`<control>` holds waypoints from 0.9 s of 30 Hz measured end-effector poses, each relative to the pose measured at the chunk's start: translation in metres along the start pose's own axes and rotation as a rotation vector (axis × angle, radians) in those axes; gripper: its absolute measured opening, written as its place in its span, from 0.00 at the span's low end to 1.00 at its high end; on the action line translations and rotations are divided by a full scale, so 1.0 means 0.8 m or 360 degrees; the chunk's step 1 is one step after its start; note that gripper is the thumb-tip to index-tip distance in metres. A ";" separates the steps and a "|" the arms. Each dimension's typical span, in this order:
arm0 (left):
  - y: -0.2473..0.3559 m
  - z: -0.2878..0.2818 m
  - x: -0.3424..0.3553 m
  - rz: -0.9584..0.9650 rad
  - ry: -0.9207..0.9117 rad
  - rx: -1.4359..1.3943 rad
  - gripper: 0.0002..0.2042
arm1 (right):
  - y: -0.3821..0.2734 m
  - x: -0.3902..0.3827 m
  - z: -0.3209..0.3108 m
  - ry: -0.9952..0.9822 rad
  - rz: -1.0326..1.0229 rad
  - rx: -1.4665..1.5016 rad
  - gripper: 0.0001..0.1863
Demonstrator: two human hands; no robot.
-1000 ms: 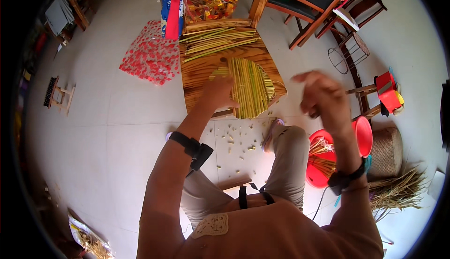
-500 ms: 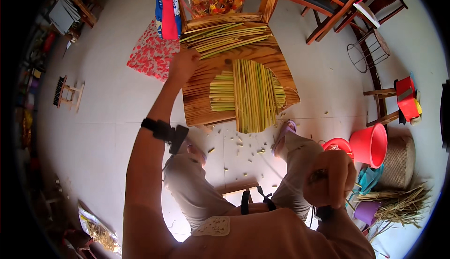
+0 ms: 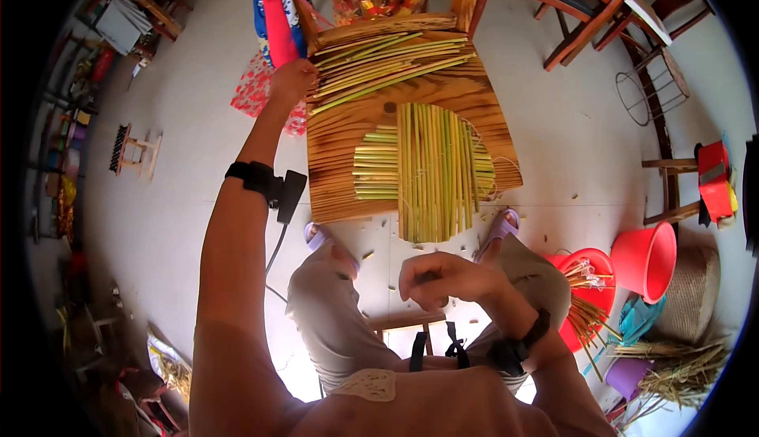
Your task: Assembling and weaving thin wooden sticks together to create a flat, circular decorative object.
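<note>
A wooden chair seat [image 3: 348, 137] in front of me bears a loose row of thin green-yellow stalks [image 3: 391, 65] along its back. Nearer on the seat lies a rounded mat of cut stalks [image 3: 435, 172], upright ones over crosswise ones, its lower end jutting past the front edge. My left hand [image 3: 292, 81] is closed at the left ends of the loose stalks; what its fingers pinch is hidden. My right hand [image 3: 447, 279] is curled above my lap, just short of the mat's lower end. A small dark thing shows inside its fingers, too little visible to name.
Red buckets [image 3: 644, 259] stand at the right, one with thin sticks [image 3: 589, 310]. Dry stalks [image 3: 680, 374] lie beside a purple pot [image 3: 630, 378]. Stalk bits litter the floor by my feet. A blue-and-pink cloth [image 3: 277, 22] hangs at the chair's left; a small stool [image 3: 138, 152] stands farther left.
My right hand has swung left and forward from beside my right knee to over my lap. My left hand has shifted slightly left and away. The view has shifted a little.
</note>
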State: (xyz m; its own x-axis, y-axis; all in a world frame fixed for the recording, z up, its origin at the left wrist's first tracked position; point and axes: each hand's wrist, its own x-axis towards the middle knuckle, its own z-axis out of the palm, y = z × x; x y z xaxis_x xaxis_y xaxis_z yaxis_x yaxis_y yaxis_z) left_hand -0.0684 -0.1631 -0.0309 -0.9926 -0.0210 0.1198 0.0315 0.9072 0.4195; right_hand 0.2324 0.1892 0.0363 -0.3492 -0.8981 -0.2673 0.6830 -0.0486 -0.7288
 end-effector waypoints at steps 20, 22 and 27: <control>0.082 -0.007 -0.041 0.0442 -0.0145 0.0460 0.06 | 0.013 0.005 0.000 0.0083 -0.0003 -0.0029 0.07; 0.081 -0.010 -0.038 0.0460 -0.0105 0.0399 0.06 | 0.014 0.005 0.000 0.0074 -0.0019 -0.0046 0.07; 0.045 -0.004 -0.017 0.0285 0.0070 -0.0370 0.07 | 0.006 0.009 0.010 0.0079 0.0038 -0.0084 0.07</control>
State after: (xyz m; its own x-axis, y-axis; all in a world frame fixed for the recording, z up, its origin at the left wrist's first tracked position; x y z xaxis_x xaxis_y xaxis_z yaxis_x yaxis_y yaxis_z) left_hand -0.0535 -0.1318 -0.0144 -0.9629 0.1082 0.2473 0.2369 0.7778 0.5821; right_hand 0.2379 0.1793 0.0361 -0.3655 -0.8758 -0.3153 0.6572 -0.0029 -0.7537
